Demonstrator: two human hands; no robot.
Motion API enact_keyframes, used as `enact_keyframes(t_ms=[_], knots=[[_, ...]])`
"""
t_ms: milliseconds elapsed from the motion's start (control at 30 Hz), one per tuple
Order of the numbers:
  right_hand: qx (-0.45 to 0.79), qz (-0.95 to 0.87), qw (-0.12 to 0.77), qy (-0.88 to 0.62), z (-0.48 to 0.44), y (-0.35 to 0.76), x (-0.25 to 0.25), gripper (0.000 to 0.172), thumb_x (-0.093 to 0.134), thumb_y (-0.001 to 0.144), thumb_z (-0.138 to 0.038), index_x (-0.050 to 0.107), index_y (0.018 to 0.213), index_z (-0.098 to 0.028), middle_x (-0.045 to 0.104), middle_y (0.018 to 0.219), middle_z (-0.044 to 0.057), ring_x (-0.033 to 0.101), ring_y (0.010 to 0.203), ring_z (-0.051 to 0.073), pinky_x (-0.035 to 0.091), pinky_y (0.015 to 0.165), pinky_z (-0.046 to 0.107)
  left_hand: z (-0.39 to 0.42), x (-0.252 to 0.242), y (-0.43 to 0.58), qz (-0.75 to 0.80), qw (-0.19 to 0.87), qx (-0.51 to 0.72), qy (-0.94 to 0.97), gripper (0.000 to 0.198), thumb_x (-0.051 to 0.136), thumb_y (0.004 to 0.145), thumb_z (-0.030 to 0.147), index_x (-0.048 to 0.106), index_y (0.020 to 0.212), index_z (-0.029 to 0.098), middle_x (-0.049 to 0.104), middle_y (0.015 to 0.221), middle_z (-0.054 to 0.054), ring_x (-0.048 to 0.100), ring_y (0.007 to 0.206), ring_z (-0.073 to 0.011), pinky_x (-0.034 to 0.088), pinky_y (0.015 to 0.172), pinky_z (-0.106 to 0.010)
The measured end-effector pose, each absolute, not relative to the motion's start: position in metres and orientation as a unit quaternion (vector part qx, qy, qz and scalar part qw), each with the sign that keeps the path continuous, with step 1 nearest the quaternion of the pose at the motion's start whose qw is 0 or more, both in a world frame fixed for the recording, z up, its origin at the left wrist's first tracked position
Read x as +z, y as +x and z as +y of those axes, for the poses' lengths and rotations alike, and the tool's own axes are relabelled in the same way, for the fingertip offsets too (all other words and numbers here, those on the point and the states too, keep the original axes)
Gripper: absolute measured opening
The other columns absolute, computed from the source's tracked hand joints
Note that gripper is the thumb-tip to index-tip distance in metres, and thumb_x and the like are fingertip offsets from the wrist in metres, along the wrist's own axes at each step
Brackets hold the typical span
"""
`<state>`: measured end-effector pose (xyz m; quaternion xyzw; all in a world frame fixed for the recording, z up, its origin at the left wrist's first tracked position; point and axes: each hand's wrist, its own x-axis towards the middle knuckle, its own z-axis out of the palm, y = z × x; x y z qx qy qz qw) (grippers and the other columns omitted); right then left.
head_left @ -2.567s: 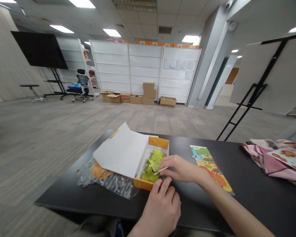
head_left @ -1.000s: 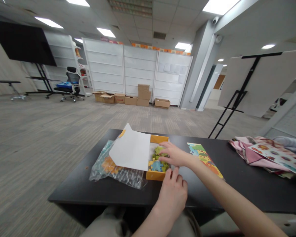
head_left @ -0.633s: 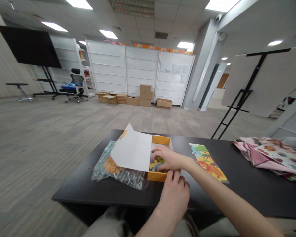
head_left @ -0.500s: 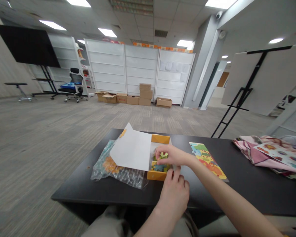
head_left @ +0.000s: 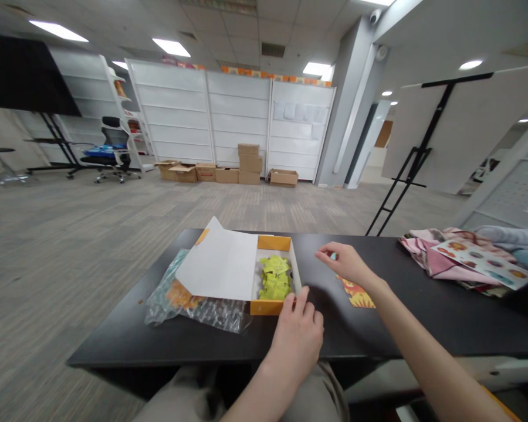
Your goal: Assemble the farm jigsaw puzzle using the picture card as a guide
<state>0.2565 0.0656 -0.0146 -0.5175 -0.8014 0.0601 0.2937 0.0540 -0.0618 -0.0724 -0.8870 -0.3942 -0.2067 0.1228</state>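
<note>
An open box (head_left: 270, 308) with orange-yellow walls stands on the black table, holding several yellow-green jigsaw pieces (head_left: 275, 278). Its white lid (head_left: 224, 264) is folded out to the left. My left hand (head_left: 301, 325) rests at the box's near right corner, fingers laid over the rim and somewhat apart. Right of the box, my right hand (head_left: 345, 264) is raised over the table with its fingers pinched; a speck of blue-green shows between them, seemingly a puzzle piece. Below it lies an orange and yellow printed puzzle section (head_left: 357, 294), partly hidden by my hand and forearm.
A clear plastic bag (head_left: 220, 315) with orange pieces inside lies left of the box, partly under the lid. Folded pink cloth (head_left: 422, 252) and a printed sheet (head_left: 484, 262) are on the right. A black easel stand (head_left: 416, 158) rises behind the table.
My right hand has left the box and moved right, over the printed puzzle section. The blue piece seen in the box is no longer there. My left hand stays at the corner.
</note>
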Motion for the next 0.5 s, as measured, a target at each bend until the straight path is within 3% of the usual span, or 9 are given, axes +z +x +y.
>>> enact_keyframes(t_ms=[167,367,500], knots=[[0.011,-0.724,0.179,-0.666,0.105,0.348,-0.052,0.037,0.052,0.094,-0.044,0.078,0.088,-0.019,0.078,0.089,0.01,0.071,0.082,0.024,0.049,0.073,0.03,-0.062,-0.072,0.054,-0.398,0.126,-0.208,-0.885,0.024,0.057,0.096,0.035,0.067,0.096,0.013,0.071,0.103,-0.014,0.048,0.137,-0.035,0.037,0.105,-0.052],[-0.007,-0.742,0.175,-0.648,0.147,0.356,-0.079,0.04,0.047,0.098,-0.042,0.077,0.104,-0.017,0.074,0.111,0.014,0.068,0.102,0.026,0.048,0.088,0.031,-0.063,-0.065,0.053,-0.401,0.122,-0.196,-0.886,0.024,0.056,0.096,0.036,0.067,0.096,0.015,0.071,0.104,-0.012,0.05,0.135,-0.0338,0.038,0.104,-0.051],[-0.043,-0.748,0.166,-0.642,0.156,0.345,-0.089,0.041,0.047,0.099,-0.044,0.076,0.11,-0.018,0.07,0.119,0.015,0.064,0.105,0.028,0.047,0.09,0.035,-0.063,-0.064,0.054,-0.407,0.121,-0.193,-0.885,0.024,0.055,0.097,0.037,0.066,0.097,0.015,0.071,0.105,-0.012,0.05,0.134,-0.0325,0.037,0.104,-0.05]])
